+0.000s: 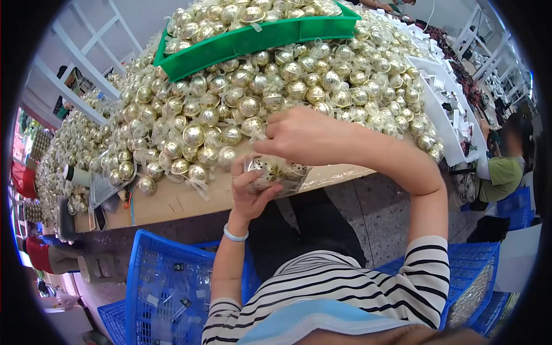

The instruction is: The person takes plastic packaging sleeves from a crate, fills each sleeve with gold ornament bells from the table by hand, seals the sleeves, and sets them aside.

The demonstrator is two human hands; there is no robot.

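My left hand (248,187) is wrapped round the side of a patterned gold ball in clear plastic wrap (279,174), just over the table's front edge. Above the ball, my right hand (290,131) is closed, its fingers pinched at the top of the wrap; what exactly lies between the fingertips is too small to make out. Behind both hands a large heap of wrapped gold balls (249,106) covers much of the wooden table (167,202).
A green tray (264,35) full of balls rests on the heap. White trays (454,132) stand at the right, near a person in green (503,172). Blue crates (146,282) flank my body. A metal tray (109,187) and a cup (76,175) sit at the left.
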